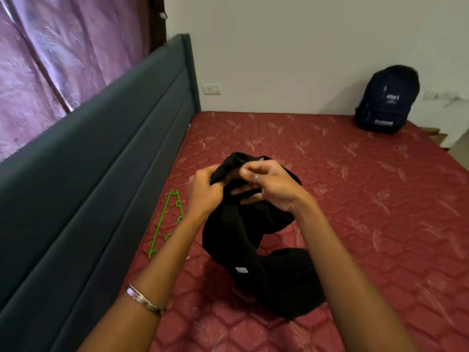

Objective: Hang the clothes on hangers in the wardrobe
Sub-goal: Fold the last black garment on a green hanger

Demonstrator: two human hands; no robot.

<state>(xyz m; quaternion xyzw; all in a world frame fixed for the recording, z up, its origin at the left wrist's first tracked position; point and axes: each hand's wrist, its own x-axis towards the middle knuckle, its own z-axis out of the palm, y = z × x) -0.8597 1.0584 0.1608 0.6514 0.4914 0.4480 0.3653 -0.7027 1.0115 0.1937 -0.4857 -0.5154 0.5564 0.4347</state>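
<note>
Both hands (203,191) (269,185) grip black garment (253,240), left forearm hiding green hanger's (165,219) end

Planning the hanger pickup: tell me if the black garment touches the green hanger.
Apart. The head view shows bare red mattress between the green hanger and the black garment.

We find lettering in one place only: the dark backpack (387,100) standing at the far right corner of the mattress (355,189). It carries white print in two spots, a short line with smaller lines under it on the upper front panel, and a single word in capitals on the lower pocket. Both are too blurred for us to read; the lower word may begin with an S. The black garment (253,240) shows a small pale tag near its lower fold, and we see no legible writing on it.
</note>
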